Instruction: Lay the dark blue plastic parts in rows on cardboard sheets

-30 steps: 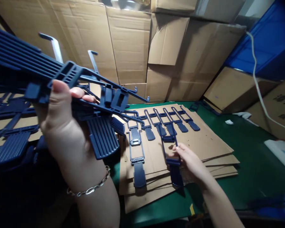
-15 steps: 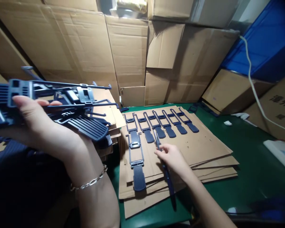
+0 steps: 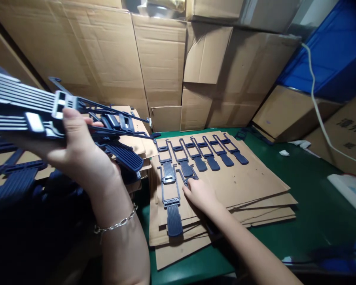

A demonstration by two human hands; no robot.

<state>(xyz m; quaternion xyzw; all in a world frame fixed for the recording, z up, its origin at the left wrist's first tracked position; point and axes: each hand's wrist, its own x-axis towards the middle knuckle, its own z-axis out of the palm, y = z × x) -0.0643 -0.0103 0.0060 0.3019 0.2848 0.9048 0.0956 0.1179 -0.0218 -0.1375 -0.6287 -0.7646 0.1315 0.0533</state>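
Note:
My left hand [image 3: 80,154] is raised on the left, its thumb and fingers wrapped round a bundle of dark blue plastic frames [image 3: 23,99]. Each has a ribbed paddle and two thin arms with hooked tips. Over the cardboard sheets [image 3: 249,186], my right hand [image 3: 202,194] pinches one more plastic frame [image 3: 183,176], whose hooked arms point away from me; its paddle end is mostly hidden under the hand. Just left lies a lone plastic frame [image 3: 174,221], flat with its paddle toward me. Beyond is a row of several similar plastic frames [image 3: 212,163], laid side by side.
Cardboard boxes [image 3: 103,51] form a wall behind the green table [image 3: 284,166]. More cardboard sheets [image 3: 145,146] and dark frames [image 3: 16,182] are stacked at left. A blue crate [image 3: 335,51], a white cable [image 3: 313,87] and paper scraps [image 3: 284,152] are on the right.
My right hand has turned its plastic frame from edge-on to flat, lowering it beside the lone one. My left hand has shifted right with the bundle, which now tilts more.

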